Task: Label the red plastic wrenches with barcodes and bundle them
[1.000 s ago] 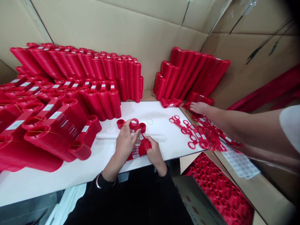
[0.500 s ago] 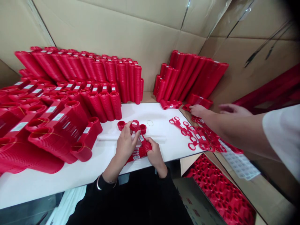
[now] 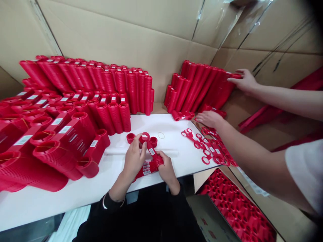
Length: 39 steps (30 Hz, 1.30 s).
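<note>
My right hand is wrapped round a fanned bunch of flat red plastic pieces with white barcode labels, held over the table's front edge. One red two-ring piece stands out from the bunch, slanting up and to the left. The fingers and thumb of my left hand close on the ring at its upper end. Just behind, short red ring stacks stand on the white table. A thin rubber band lies to their right.
Tall bundled red stacks fill the left and back. More stacks lean at the back right. A co-worker's hands reach in over loose red pieces. A clear tube lies behind my hands. Below right is a filled carton.
My left hand's fingers have closed on the upper ring of a red piece, which now slants out of the bunch. One co-worker's hand has moved up to the back right stacks.
</note>
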Available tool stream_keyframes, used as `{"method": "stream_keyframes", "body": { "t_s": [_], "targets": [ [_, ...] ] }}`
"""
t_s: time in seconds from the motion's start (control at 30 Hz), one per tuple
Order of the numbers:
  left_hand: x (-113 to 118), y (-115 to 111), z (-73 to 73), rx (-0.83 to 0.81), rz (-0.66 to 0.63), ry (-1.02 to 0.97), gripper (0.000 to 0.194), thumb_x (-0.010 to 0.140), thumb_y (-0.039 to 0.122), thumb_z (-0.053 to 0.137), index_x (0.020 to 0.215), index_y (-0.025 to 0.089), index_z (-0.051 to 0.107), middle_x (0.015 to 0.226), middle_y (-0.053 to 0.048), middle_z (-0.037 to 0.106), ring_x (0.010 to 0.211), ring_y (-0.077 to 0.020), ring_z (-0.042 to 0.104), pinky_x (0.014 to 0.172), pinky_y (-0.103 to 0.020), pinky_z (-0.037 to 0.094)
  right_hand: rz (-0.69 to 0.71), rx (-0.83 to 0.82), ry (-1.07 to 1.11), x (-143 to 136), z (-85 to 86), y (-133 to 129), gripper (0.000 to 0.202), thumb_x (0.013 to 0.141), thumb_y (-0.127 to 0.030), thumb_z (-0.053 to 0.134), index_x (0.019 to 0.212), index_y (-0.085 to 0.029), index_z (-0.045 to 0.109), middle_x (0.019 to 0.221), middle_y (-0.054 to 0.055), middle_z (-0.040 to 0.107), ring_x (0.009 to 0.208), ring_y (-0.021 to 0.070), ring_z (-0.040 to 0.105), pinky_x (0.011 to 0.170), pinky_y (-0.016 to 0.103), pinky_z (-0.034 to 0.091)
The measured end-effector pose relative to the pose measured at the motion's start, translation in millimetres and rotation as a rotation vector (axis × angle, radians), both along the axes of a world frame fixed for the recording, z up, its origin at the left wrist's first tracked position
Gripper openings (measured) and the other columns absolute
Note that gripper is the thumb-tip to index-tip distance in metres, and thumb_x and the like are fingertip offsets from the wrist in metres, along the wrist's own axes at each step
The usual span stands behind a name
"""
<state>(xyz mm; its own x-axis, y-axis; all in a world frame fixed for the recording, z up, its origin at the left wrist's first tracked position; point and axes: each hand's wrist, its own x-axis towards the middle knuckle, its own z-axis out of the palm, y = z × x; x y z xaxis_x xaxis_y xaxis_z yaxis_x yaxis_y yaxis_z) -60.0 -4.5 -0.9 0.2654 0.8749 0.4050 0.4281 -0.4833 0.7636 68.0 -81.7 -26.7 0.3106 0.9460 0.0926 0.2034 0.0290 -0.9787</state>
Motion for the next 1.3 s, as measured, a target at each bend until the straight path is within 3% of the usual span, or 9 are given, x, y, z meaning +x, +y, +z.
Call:
{"method": "stream_keyframes", "body": {
  "t_s": [0.23, 0.9, 1.3],
  "targets": [
    [-1.2, -0.3, -0.3, -0.017, -0.009, 0.0, 0.037, 0.098, 0.034, 0.04, 0.133, 0.02, 0.041, 0.109, -0.01, 0.064, 0.095, -0.0248, 0.064, 0.078, -0.039, 0.052, -0.006, -0.002, 0.002, -1.3, 1.7, -0.3, 0.033, 0.07, -0.007, 0.042, 0.092, -0.018, 0.065, 0.075, -0.001, 0.065, 0.067, 0.0154, 0.057, 0.06, 0.025, 0.041],
    [-2.8, -0.5, 2.1, -0.04, -0.04, -0.041, 0.034, 0.097, 0.032, 0.041, 0.129, 0.021, 0.044, 0.097, -0.005, 0.064, 0.081, -0.0202, 0.064, 0.078, -0.037, 0.052, -0.01, 0.001, -0.003, -1.9, 2.0, 0.2, 0.031, 0.071, -0.008, 0.043, 0.092, -0.018, 0.065, 0.075, -0.001, 0.064, 0.066, 0.0151, 0.054, 0.061, 0.025, 0.042],
    [-3.0, 0.0, 0.7, -0.062, -0.032, -0.026, 0.039, 0.098, 0.034, 0.04, 0.134, 0.019, 0.042, 0.107, -0.011, 0.065, 0.094, -0.0252, 0.065, 0.076, -0.038, 0.052, -0.021, -0.021, 0.002, -2.9, 2.9, 0.2, 0.031, 0.07, -0.009, 0.043, 0.091, -0.018, 0.064, 0.072, 0.0, 0.063, 0.066, 0.0158, 0.054, 0.061, 0.025, 0.042]
  ]
}}
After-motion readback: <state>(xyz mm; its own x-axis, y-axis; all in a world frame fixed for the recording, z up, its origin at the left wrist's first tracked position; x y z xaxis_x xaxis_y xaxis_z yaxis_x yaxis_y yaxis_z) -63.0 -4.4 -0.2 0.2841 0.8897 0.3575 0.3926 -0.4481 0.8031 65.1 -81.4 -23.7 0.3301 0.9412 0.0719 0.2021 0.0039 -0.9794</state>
